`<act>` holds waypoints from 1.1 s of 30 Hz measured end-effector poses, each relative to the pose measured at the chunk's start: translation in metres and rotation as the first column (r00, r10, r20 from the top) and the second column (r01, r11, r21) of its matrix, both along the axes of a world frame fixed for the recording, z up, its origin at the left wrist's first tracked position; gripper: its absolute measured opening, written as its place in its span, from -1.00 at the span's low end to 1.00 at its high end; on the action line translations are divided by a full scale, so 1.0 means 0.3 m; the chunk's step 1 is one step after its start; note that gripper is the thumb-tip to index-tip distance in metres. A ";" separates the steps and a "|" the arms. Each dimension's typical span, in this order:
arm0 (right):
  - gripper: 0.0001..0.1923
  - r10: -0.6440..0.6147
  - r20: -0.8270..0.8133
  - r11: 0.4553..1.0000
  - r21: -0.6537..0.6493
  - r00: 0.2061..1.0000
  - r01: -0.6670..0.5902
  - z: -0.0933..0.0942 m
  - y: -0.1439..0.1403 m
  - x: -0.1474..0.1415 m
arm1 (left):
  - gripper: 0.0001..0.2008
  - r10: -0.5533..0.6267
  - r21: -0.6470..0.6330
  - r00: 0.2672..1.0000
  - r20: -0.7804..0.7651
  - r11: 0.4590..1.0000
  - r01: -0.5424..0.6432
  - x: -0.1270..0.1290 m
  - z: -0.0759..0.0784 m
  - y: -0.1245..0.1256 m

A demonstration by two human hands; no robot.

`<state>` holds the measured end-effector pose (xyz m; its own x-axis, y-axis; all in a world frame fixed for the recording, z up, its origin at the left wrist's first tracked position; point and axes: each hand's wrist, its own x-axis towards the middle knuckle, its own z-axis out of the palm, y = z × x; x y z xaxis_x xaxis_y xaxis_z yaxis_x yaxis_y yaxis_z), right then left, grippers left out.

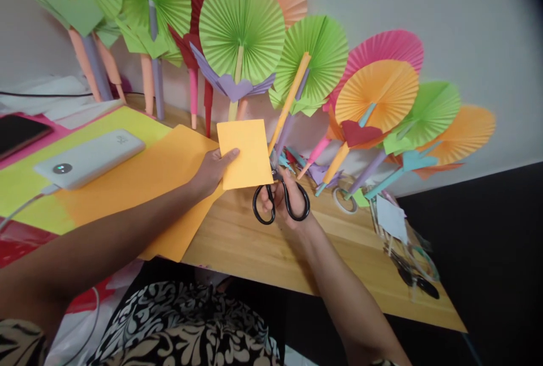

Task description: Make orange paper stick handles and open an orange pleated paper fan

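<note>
My left hand (214,171) grips the left side of a yellow-orange paper rectangle (246,156), thumb on its near face. Close to the paper's lower right corner, my right hand (292,196) holds black-handled scissors (299,216), with fingers in the loops. The paper and my hand partly hide the blades, so I cannot tell whether they touch the paper. Below my left hand lies a larger orange sheet (186,156) on the wooden table (254,247).
Several pleated paper fans, such as a green fan (241,21), lean against the wall. At left, a white power bank (93,156) and a dark phone (21,134) rest on coloured sheets. A tape roll (344,201) and more scissors (409,275) lie at right.
</note>
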<state>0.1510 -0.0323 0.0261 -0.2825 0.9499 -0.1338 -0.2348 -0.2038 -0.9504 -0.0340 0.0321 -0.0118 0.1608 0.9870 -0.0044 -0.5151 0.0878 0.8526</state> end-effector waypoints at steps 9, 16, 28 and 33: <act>-0.39 -0.108 -0.116 0.994 0.006 0.987 0.110 -0.092 -0.018 -0.007 | -0.51 -0.032 -0.025 0.998 -0.061 0.999 0.031 -0.005 -0.018 0.005; -0.35 -0.101 -0.119 0.993 0.050 0.988 0.107 -0.083 -0.035 -0.022 | -0.54 -0.038 -0.050 0.995 -0.097 0.998 0.033 -0.019 -0.012 0.004; -0.38 -0.136 -0.177 0.990 -0.045 0.975 0.130 -0.073 -0.039 -0.036 | -0.49 -0.045 -0.043 0.992 -0.116 0.998 0.040 -0.017 -0.020 0.003; -0.35 -0.140 -0.168 0.990 -0.030 0.976 0.137 -0.075 -0.039 -0.036 | -0.47 -0.053 -0.057 0.995 -0.087 0.997 0.048 -0.015 -0.016 -0.002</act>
<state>0.1403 -0.0441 0.0035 -0.1686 0.9792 -0.1133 -0.4195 -0.1752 -0.8907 -0.0385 0.0317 -0.0167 0.2068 0.9756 -0.0744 -0.4313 0.1591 0.8881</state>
